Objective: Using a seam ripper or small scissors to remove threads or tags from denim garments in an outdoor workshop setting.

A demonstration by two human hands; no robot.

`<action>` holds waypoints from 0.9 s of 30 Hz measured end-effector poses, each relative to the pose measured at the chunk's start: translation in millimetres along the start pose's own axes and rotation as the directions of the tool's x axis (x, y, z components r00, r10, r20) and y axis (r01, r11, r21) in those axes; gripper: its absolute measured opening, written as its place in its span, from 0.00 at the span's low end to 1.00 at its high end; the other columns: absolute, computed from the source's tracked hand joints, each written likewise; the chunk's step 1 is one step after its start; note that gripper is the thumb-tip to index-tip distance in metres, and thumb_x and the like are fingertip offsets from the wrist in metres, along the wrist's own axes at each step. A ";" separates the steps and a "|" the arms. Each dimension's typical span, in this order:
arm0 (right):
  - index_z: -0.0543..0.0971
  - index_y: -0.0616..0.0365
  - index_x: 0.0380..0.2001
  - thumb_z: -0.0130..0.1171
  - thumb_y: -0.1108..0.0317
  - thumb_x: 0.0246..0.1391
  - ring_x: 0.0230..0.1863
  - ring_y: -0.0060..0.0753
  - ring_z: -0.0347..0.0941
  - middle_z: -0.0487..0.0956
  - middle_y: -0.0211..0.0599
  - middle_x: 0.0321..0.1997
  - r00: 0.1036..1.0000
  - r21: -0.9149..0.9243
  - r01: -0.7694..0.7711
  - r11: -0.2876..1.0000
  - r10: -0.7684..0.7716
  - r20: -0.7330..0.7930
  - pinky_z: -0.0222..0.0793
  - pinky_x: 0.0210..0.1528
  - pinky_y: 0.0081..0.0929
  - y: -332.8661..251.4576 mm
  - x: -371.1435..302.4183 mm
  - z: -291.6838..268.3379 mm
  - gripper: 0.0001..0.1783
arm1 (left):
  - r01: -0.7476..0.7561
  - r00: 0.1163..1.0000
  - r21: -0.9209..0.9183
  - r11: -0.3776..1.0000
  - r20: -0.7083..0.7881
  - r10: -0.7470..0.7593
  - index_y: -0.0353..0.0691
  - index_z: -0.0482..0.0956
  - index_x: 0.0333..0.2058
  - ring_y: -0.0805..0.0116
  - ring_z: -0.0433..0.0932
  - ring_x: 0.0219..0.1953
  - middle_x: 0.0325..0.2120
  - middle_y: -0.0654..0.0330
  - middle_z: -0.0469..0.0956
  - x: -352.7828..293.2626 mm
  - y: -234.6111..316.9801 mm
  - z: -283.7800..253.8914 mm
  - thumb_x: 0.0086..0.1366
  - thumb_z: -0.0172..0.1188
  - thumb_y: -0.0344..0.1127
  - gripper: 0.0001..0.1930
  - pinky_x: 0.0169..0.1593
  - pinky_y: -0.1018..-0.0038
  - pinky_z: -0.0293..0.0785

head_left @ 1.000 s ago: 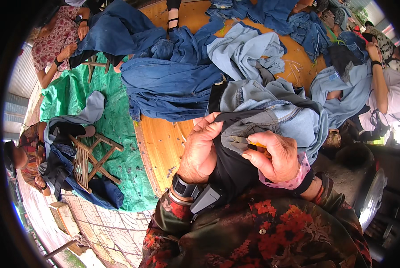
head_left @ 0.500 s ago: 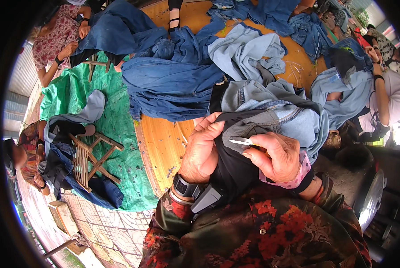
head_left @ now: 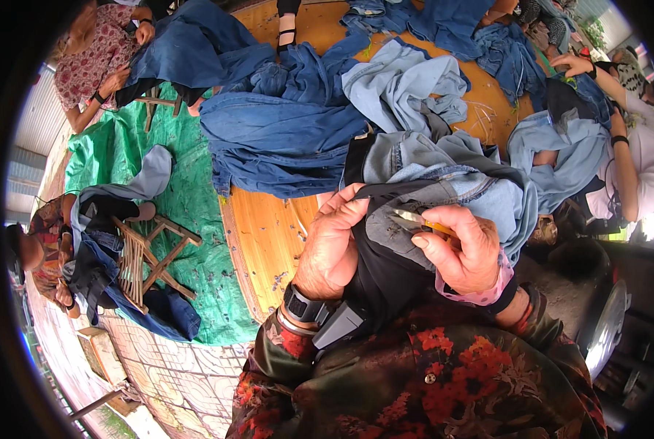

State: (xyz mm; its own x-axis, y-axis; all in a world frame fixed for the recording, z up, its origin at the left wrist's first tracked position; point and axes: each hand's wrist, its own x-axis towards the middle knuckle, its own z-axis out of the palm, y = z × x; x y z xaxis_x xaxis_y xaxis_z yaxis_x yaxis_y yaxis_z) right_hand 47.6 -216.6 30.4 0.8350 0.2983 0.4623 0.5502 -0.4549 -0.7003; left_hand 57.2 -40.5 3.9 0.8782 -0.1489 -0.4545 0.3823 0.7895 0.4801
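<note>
Head view: my left hand (head_left: 334, 245) gripped a fold of the dark garment (head_left: 385, 271) just beside my right hand (head_left: 462, 252), which pinched small yellow-handled snips (head_left: 422, 219) against the cloth, apparently mid-trim; the next cut needed the seam pulled taut.

Green tarp (head_left: 188, 197) beside a round wooden platform (head_left: 268, 234), daylight.

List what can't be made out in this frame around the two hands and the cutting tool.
- Small cutter, head view: only its metal tip and a bit of yellow handle show; the right hand covers the rest.
- Left hand: its fingertips curl into the dark garment, so the grip is hidden.
- The seam or thread being worked: too small to tell.
- Denim pile: single pieces cannot be separated.
</note>
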 end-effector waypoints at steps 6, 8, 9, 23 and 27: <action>0.71 0.57 0.34 0.66 0.68 0.39 0.19 0.35 0.72 0.74 0.34 0.22 0.989 -0.093 0.139 0.986 -0.133 0.067 0.67 0.20 0.27 -4.8 2.2 5.7 0.18 | -0.005 0.997 -0.007 1.000 0.077 0.005 0.36 0.72 0.39 0.70 0.74 0.38 0.35 0.60 0.76 1.2 0.5 -3.7 0.59 0.52 0.25 0.08 0.45 0.74 0.71; 0.70 0.57 0.35 0.66 0.68 0.39 0.21 0.36 0.72 0.74 0.34 0.23 0.986 -0.125 0.158 0.979 -0.150 0.073 0.67 0.20 0.28 -5.6 2.9 6.6 0.19 | -0.051 0.997 0.078 0.996 0.059 0.046 0.37 0.70 0.42 0.69 0.75 0.38 0.36 0.59 0.75 2.5 -1.2 -6.4 0.58 0.54 0.27 0.12 0.46 0.73 0.70; 0.70 0.57 0.35 0.66 0.68 0.39 0.21 0.36 0.72 0.74 0.34 0.23 0.986 -0.125 0.158 0.979 -0.150 0.073 0.67 0.20 0.28 -6.0 3.1 6.8 0.19 | -0.051 0.997 0.078 0.996 0.059 0.047 0.37 0.70 0.42 0.69 0.75 0.38 0.36 0.59 0.75 2.2 -0.9 -6.3 0.58 0.54 0.27 0.12 0.46 0.73 0.70; 0.71 0.57 0.34 0.66 0.67 0.39 0.19 0.34 0.72 0.75 0.33 0.22 0.998 -0.004 -0.024 1.000 0.024 0.064 0.66 0.19 0.26 -7.0 0.1 1.7 0.18 | -0.060 0.994 0.054 0.997 0.090 0.055 0.36 0.72 0.36 0.73 0.74 0.35 0.32 0.62 0.75 -1.6 2.2 -2.7 0.58 0.54 0.24 0.07 0.43 0.77 0.71; 0.71 0.57 0.34 0.66 0.67 0.39 0.19 0.34 0.72 0.75 0.33 0.22 0.992 -0.084 0.082 0.993 -0.073 0.102 0.67 0.20 0.26 -8.0 2.6 3.4 0.19 | -0.067 0.991 0.046 0.997 0.115 0.062 0.36 0.73 0.36 0.73 0.74 0.35 0.32 0.62 0.75 -2.8 2.8 -3.5 0.58 0.55 0.24 0.07 0.42 0.78 0.71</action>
State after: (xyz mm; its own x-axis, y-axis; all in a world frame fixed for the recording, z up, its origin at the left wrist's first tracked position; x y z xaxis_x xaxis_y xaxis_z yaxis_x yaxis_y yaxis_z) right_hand 45.4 -209.3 35.3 0.7885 0.4143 0.4546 0.6145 -0.4978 -0.6121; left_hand 54.9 -35.8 3.9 0.9273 -0.1678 -0.3345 0.3353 0.7693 0.5439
